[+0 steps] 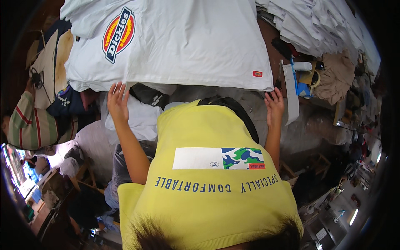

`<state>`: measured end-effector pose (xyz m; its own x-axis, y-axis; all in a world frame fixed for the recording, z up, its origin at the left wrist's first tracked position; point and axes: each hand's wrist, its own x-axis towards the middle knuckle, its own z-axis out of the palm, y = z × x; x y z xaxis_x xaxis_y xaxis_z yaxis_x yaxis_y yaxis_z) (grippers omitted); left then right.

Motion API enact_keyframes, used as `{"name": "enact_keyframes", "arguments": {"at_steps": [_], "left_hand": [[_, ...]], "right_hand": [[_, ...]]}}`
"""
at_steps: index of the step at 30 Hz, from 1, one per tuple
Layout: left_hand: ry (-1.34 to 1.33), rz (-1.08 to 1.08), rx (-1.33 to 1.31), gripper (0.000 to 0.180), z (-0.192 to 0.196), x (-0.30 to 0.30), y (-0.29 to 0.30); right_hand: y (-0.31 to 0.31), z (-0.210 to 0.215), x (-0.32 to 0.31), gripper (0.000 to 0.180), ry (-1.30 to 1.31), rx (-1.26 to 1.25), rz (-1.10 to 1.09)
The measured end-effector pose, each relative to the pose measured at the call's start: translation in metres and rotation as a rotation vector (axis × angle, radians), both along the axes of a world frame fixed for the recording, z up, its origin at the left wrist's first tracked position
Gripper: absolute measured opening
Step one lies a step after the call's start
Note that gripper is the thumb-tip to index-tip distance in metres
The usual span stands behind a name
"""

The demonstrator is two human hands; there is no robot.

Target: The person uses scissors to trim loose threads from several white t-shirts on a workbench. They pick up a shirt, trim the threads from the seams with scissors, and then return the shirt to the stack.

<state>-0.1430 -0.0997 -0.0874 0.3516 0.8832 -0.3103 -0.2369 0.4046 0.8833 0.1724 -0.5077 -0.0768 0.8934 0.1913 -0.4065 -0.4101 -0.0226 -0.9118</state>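
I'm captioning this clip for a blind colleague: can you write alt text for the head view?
Seen from above, a person in a yellow shirt reaches both open hands to the near edge of a white T-shirt spread flat on a table, left hand and right hand apart. Stacks of folded white garments lie at upper right; a striped garment lies at left.

The white T-shirt (187,41) runs off the top edge, its collar out of sight; its near hem hides the counter beneath, and the left hand (118,102) fingers' tips sit at that hem (touching or just short, unclear); the right-hand clutter (308,75) is too small and bent to identify.
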Motion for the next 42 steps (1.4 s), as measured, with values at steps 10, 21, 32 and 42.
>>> {"name": "enact_keyframes", "arguments": {"at_steps": [10,21,32,42], "left_hand": [[-0.030,0.223,0.014,0.037,-0.002,-0.058,-0.014],[0.233,-0.101,-0.019,0.035,-0.037,0.037,0.008],[0.177,0.259,0.076,0.042,-0.068,0.055,-0.004],[0.279,0.376,0.432,0.015,-0.097,0.061,-0.006]], "right_hand": [[-0.026,-0.005,-0.029,0.048,0.050,0.011,0.000],[0.000,-0.049,0.018,0.044,-0.700,-0.528,0.042],[-0.013,-0.070,0.050,0.020,-0.936,-0.683,0.117],[-0.004,-0.061,0.055,0.014,-0.266,-0.194,-0.346]]}}
